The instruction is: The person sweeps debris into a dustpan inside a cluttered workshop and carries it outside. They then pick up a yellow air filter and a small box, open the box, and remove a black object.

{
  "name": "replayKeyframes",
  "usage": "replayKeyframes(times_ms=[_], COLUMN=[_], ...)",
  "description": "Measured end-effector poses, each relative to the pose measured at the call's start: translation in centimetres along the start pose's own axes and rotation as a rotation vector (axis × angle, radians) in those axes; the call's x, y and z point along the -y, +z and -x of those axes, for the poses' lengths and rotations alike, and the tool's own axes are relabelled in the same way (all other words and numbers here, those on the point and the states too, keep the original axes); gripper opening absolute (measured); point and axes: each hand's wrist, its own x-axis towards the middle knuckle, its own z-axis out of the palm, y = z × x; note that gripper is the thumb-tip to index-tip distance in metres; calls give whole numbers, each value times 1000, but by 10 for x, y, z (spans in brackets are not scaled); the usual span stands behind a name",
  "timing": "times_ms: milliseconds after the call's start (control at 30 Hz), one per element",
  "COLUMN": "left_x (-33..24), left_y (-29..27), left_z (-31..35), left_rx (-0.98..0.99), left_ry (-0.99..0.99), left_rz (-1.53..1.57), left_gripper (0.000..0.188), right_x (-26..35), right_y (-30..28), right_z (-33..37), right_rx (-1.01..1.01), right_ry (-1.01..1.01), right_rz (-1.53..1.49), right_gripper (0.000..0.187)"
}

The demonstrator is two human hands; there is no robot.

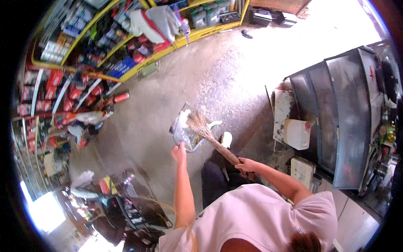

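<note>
My right hand (247, 165) is closed round the handle of a straw hand broom (220, 148). The broom slants up to the left, and its spread bristles rest at a grey dustpan (178, 135). At the dustpan's near side, the fingers of my left hand (179, 152) are wrapped on its edge. Pale, crumpled scraps (183, 119) show inside the pan, though I cannot make out what they are. A small white piece (214, 124) lies just right of the bristles. Below the broom my white shoe (226, 139) stands on the concrete floor (147, 101).
Yellow shelves (184, 41) with bottles and boxes line the far left. Red boxes (54, 80) fill a rack at left. On the right stand a dark, ribbed-panel cabinet (348, 105) and a white jerrycan (297, 134). Cluttered items (126, 206) crowd the lower left.
</note>
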Motion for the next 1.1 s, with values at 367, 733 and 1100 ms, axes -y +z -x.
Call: replayKeyframes(times_ms=[367,733,1100], left_x=[-342,-690,-943], left_y=[125,330,589], left_z=[-129,-155,-117], left_rx=[252,524,678], left_ry=[410,784,987], left_rz=[-64,-284,-402], left_gripper=[43,46,41], right_x=[162,276,313], right_y=[-164,-351,-597], right_z=[43,113,175], right_rx=[-289,-428,-578], right_ry=[-202,-407,-453], right_rz=[-172,-716,-1045], right_gripper=[50,24,22])
